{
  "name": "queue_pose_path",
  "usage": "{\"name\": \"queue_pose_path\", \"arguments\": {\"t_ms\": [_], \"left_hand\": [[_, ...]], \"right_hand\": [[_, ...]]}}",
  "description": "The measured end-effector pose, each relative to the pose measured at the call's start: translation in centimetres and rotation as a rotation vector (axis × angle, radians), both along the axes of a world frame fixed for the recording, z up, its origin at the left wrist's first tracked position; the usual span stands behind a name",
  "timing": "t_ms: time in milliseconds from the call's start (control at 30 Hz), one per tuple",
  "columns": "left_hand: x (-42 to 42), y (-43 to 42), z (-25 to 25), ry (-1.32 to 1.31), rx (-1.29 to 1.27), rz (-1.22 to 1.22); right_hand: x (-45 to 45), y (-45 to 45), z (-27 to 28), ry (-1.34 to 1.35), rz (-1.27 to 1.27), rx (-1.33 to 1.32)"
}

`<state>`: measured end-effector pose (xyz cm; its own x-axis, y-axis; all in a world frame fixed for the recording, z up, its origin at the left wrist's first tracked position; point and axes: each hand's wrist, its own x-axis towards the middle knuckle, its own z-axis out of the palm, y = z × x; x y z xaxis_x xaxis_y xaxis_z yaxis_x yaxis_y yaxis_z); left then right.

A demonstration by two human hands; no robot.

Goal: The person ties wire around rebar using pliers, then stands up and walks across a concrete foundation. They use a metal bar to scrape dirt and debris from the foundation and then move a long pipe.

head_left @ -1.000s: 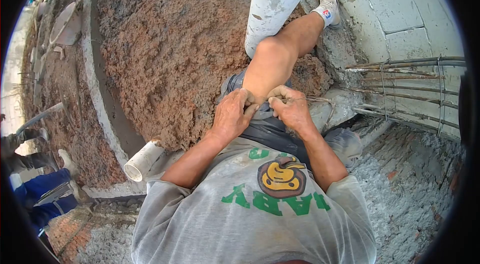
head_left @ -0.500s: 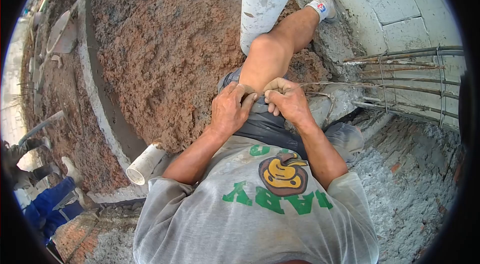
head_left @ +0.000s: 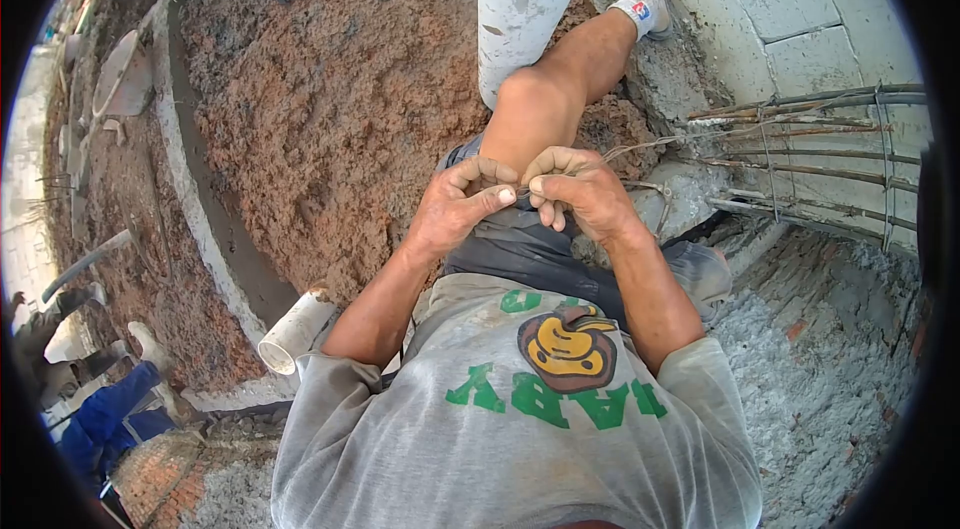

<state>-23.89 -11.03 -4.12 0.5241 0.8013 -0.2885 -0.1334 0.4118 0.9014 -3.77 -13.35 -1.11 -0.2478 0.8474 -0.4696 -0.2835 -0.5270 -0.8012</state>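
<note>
Both hands meet above my thigh, in front of the bent knee. My right hand [head_left: 588, 197] pinches thin wire [head_left: 648, 144] between thumb and fingers, and its loose strands run out to the right towards the steel bars. My left hand [head_left: 452, 207] faces it, thumb and forefinger closed at the wire's short end by the right fingertips. Exactly how the wire is bent between the fingertips is too small to tell. Just right of my right hand, a bent, rusty metal piece [head_left: 662, 201] lies on the concrete ledge.
An upright white plastic pipe [head_left: 520, 24] stands beyond my knee in the reddish soil [head_left: 330, 109]. A shorter pipe [head_left: 297, 331] lies at left by the concrete edge [head_left: 195, 194]. Tied rebar [head_left: 830, 164] juts from the right. Another person [head_left: 110, 414] is at lower left.
The wire's loose strands have swung upward on the right. My left thumb and forefinger have spread into a wider arch, and both hands have shifted slightly.
</note>
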Motion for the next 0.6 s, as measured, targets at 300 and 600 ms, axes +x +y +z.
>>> {"name": "queue_pose_path", "arguments": {"t_ms": [300,600], "left_hand": [[0.6,1.7,0.9,0.218,-0.032,-0.217],[0.7,1.3,-0.1,0.034,-0.198,-0.083]], "right_hand": [[-0.3,0.3,0.2,-0.228,0.072,0.062],[-0.3,-2.3,-1.0,0.053,-0.147,-0.083]]}}
